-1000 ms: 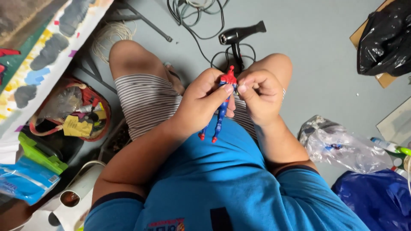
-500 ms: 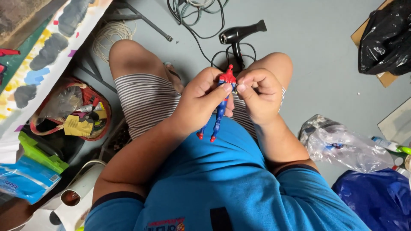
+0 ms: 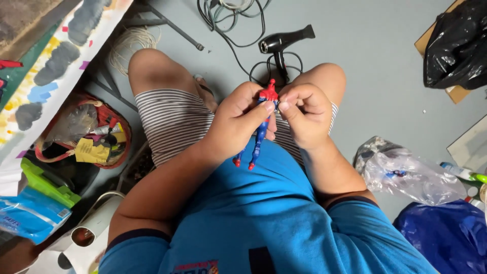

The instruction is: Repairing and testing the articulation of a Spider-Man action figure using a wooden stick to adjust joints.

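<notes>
The toy figure (image 3: pixel 262 127) stands head-up over the person's lap, just below the hairdryer (image 3: pixel 282 44); the left hand (image 3: pixel 238 124) wraps its body, the right hand (image 3: pixel 304 114) pinches near its shoulder

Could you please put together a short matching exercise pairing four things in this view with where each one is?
Things:
1. toy figure
2. hair dryer
3. black bag
4. clear plastic bag

Places:
A. top right corner, on cardboard
B. floor beyond the knees, cord coiled beside it
C. held between the left hand and right hand
D. floor at the right, near a blue bag

Pairs: 1-C, 2-B, 3-A, 4-D
</notes>
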